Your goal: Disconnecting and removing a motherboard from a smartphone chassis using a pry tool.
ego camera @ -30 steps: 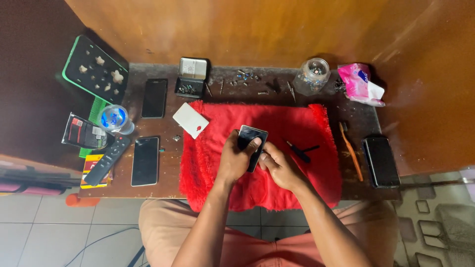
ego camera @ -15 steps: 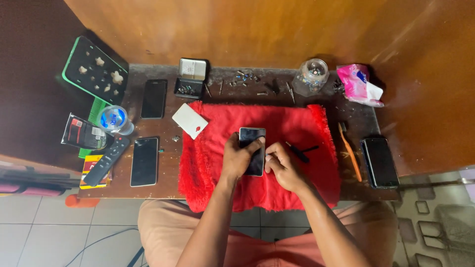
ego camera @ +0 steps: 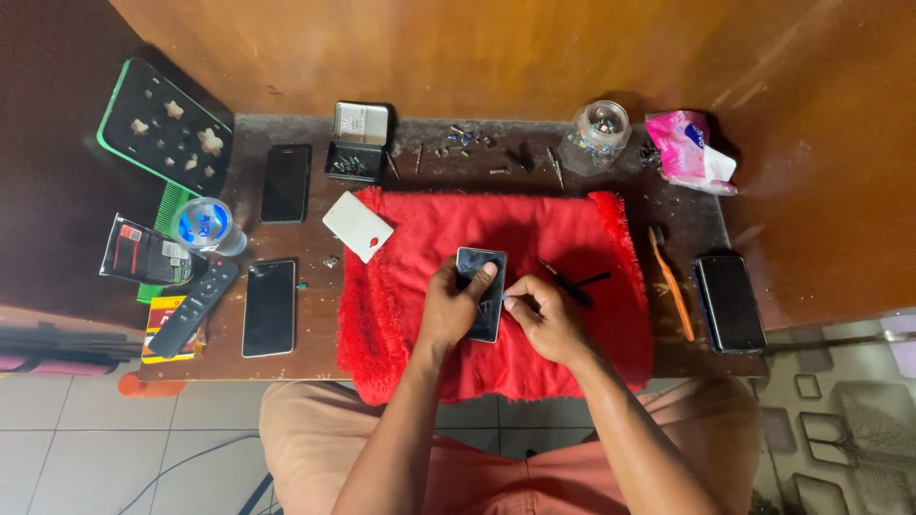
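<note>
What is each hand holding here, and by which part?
The left hand grips the dark phone by its left edge, thumb across its face. The right hand pinches something small at the phone's right edge.

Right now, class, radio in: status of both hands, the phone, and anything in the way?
Left hand grips dark phone on red towel. Right hand pinches at phone's right edge. Black tool lies just right of it, not blocking.

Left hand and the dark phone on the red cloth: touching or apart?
Touching. The head view shows the left hand wrapped over the dark phone's left edge, thumb lying on its face.
</note>
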